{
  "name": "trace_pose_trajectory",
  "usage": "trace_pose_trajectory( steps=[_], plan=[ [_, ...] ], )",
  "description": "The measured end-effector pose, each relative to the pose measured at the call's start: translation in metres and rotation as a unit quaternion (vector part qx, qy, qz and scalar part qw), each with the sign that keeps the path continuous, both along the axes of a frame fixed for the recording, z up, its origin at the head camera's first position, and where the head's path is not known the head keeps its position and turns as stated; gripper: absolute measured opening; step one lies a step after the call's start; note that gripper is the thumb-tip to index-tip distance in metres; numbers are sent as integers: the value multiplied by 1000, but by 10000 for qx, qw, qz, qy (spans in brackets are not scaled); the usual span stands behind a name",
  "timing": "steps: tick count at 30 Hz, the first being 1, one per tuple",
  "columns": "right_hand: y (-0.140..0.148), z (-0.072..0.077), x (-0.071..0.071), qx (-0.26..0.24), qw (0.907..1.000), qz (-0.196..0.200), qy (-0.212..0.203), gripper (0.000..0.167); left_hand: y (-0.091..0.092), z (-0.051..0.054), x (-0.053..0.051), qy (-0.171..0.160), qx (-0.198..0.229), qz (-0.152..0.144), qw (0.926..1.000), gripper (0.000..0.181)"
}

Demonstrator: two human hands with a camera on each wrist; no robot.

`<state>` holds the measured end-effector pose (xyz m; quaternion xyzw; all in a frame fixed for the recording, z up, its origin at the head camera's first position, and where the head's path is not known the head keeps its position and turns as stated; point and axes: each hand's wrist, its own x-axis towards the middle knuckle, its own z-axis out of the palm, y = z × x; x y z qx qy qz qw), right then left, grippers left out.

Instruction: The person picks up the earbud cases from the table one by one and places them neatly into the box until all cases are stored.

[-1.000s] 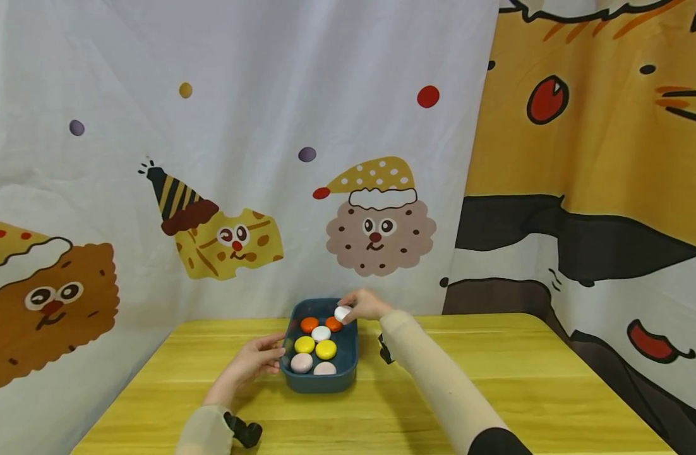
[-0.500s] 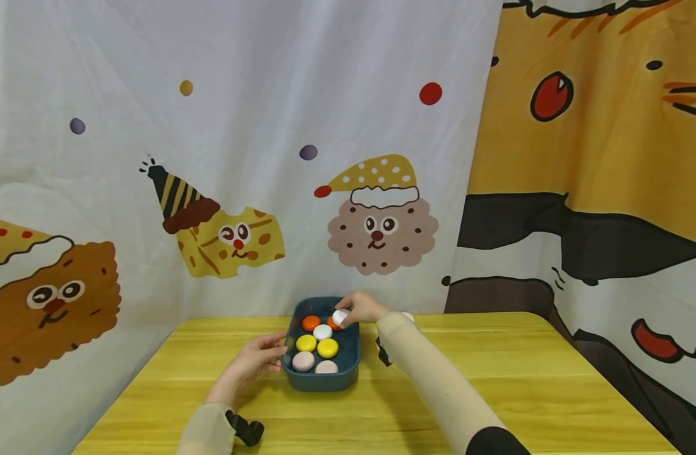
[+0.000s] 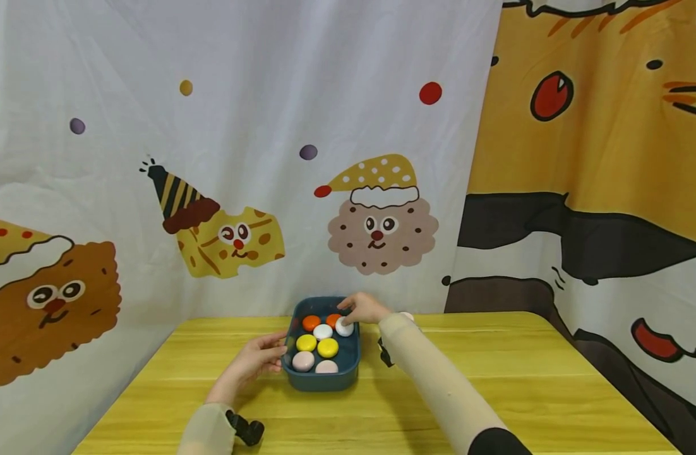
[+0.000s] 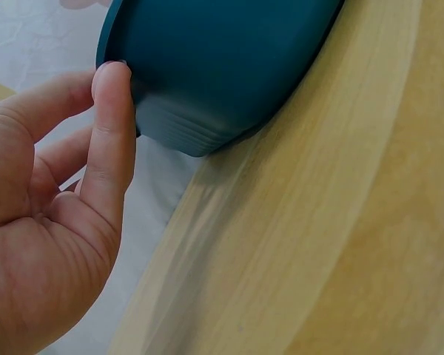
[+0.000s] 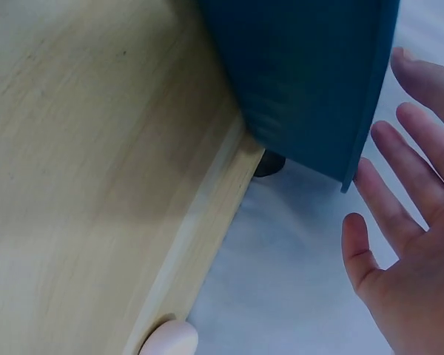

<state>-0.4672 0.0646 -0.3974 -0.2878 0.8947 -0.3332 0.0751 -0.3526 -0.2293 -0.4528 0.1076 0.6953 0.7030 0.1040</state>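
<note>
A dark teal rectangular bin stands near the table's far edge. Inside lie smooth rounded discs: orange, white, yellow and pale pink. My left hand pinches the bin's left rim; the left wrist view shows the fingers at the bin's edge. My right hand is over the far right corner, its fingertips at another white disc that lies in the bin beside an orange one. In the right wrist view the right hand has spread fingers, with the bin hiding their tips' far side.
A pale round disc lies at the table's far edge, partly behind the right sleeve in the head view. The wooden table meets a white curtain printed with cartoon food.
The white disc in my right hand has gone down into the bin's right side, and the fingers have let go of it. My left hand stays on the rim.
</note>
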Motion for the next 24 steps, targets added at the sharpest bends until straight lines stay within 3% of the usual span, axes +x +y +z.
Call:
trace_pose_trajectory(
  steps=[11,18,24],
  plan=[
    [33,-1,-3,-887,9957,-237,94,41,1,0,0,-78,-79,82,9999,58],
    [69,-4,0,-1185,9890,-855,223,42,0,-3,-2,-88,-134,117,9998,58],
    [94,-8,1,-1457,9796,-1382,54,50,1,-1,-2,-92,-130,106,9998,59]
  ],
)
